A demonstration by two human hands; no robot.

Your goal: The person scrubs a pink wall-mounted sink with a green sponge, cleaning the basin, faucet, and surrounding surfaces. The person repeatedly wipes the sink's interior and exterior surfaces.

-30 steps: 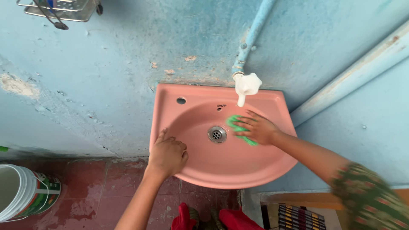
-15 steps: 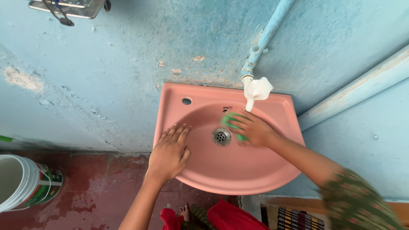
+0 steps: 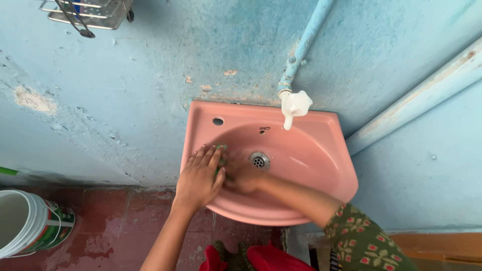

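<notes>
A peeling pale-blue plastered wall [image 3: 125,85] carries a small pink ceramic wall basin [image 3: 306,150], with a white plastic tap [image 3: 292,106] on a blue pipe [image 3: 306,40] above it and a round metal drain [image 3: 259,161] at its centre. A white plastic bucket [image 3: 30,223] stands on the red tiled floor [image 3: 125,221]. The left hand [image 3: 199,178] lies flat on the basin's left rim, fingers spread. The right hand [image 3: 241,175] presses a green scrub pad [image 3: 220,160] against the left inner wall beside the drain; the pad is mostly hidden, so its fingers seemingly curl over it.
</notes>
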